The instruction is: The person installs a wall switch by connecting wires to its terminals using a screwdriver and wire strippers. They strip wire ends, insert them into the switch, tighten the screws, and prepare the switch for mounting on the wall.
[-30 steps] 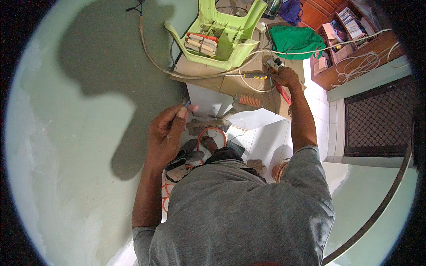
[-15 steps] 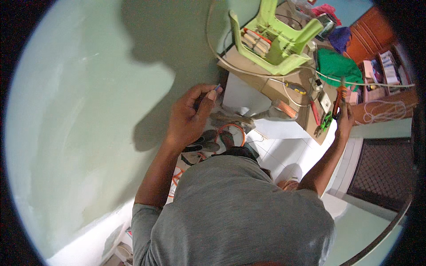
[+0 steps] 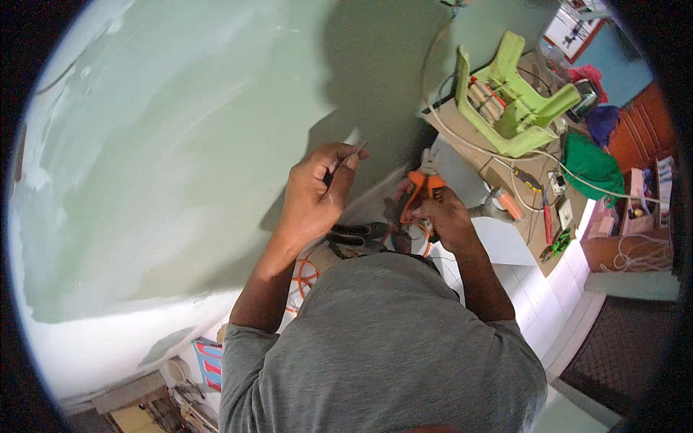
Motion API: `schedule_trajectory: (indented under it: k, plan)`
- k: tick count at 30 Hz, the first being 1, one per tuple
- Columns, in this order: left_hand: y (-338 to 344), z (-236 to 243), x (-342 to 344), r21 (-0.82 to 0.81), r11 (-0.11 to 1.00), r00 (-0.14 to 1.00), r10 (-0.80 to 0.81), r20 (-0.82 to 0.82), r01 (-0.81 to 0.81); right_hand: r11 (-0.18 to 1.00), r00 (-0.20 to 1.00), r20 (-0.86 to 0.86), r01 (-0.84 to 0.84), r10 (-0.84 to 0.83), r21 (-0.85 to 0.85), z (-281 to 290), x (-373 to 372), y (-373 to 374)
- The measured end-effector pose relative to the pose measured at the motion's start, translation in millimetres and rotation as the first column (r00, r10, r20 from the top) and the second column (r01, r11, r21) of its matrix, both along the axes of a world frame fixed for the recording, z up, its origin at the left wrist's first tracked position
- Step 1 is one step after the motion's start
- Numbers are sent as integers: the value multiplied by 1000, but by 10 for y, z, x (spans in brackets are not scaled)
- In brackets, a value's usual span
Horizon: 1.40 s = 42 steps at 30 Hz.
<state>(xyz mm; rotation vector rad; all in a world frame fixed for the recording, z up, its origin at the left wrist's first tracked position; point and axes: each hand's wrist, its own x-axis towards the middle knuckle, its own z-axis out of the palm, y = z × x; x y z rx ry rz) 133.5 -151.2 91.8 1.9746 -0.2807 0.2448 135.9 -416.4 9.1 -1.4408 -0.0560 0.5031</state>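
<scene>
My left hand is raised in front of the green wall, fingers closed. Between thumb and fingertips it pinches a thin dark strip, too small to name surely. To its right, my right hand grips a pair of orange-handled pliers, the grey jaws pointing up and away from me. The jaws are apart from the thin strip. My right palm and fingers hide part of the handles.
On the table at the right stand an upturned light green stool, a yellow-black screwdriver, green-handled pliers and a white socket plate. A pale cable crosses the table. The green wall borders my left side.
My right hand has brought the orange-handled pliers from the table's right side in beside my left hand. My left hand keeps its pinch. The view has shifted, with the table now farther right.
</scene>
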Motion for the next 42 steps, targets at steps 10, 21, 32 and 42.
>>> schedule_trajectory:
  k: [10, 21, 32, 42]
  plan:
    - [419, 76, -488, 8, 974, 952, 222, 211, -229, 905, 674, 675, 21, 301, -424, 501, 71, 1162]
    - [676, 234, -858, 77, 911, 888, 371, 271, -404, 914, 319, 883, 104, 344, -393, 684, 67, 1641]
    - [678, 189, -878, 73, 908, 877, 375, 300, -413, 888, 228, 905, 213, 361, -408, 723, 121, 1689]
    - [650, 272, -939, 108, 931, 924, 321, 208, -348, 863, 265, 859, 144, 438, -485, 782, 97, 1569]
